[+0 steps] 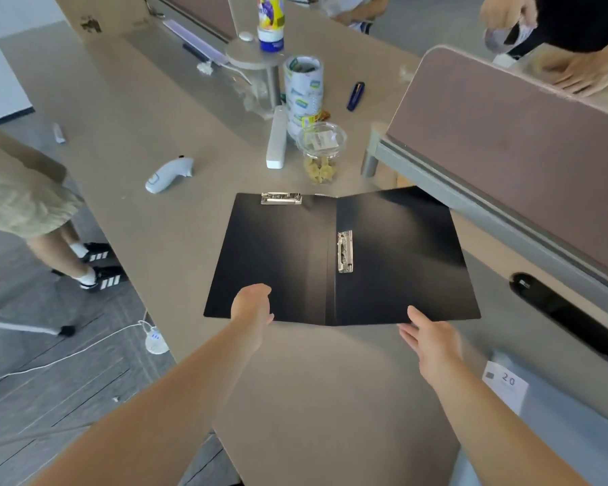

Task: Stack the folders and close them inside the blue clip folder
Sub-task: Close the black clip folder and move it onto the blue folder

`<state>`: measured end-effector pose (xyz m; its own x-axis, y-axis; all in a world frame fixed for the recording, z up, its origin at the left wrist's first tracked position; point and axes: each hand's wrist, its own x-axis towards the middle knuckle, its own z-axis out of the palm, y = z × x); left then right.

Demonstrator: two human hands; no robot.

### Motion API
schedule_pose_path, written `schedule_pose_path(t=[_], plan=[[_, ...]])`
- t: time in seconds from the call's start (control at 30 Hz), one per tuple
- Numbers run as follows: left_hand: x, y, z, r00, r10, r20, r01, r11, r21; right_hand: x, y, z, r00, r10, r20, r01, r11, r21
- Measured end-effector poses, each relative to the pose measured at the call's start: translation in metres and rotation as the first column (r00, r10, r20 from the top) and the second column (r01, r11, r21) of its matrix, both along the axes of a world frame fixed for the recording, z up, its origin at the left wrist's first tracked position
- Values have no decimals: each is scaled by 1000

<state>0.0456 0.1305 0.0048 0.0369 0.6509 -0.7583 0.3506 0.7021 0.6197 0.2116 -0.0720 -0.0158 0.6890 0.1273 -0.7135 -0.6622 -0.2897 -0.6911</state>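
Left hand (252, 305): laid on the near edge of the left leaf of the clip folder (394, 261), fingers curled over it, gripping. Right hand (430, 340): fingers spread wide, palm turned inward, thumb tip at the near edge of the right leaf; grip cannot be told. Clip folder: dark, spread open and flat on the beige table (137, 135), centre. Metal clip (345, 251) beside the spine; second clip (281, 198) on the far edge of the left leaf. Beyond: clear lidded cup (322, 152), white handheld device (169, 174), blue pen (355, 96).
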Motion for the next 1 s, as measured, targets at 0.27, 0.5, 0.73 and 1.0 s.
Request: schedule_pose_path(t=[0.27, 0.5, 0.73, 1.0], plan=[[-5, 29, -1, 919, -365, -148, 373, 927, 28, -70, 3, 60, 915, 184, 360, -72, 950, -304], [-39, 54, 8, 862, -498, 92, 507, 853, -127, -142, 49, 74, 566, 467, 679, -314, 884, -346], [-65, 96, 14, 953, -258, 159, 259, 966, 12, -169, 110, 55, 275, 781, 561, -557, 605, -569], [-80, 120, -11, 948, -317, -14, 314, 930, 191, -178, 130, 1, 213, 937, 278, -694, 345, -631]])
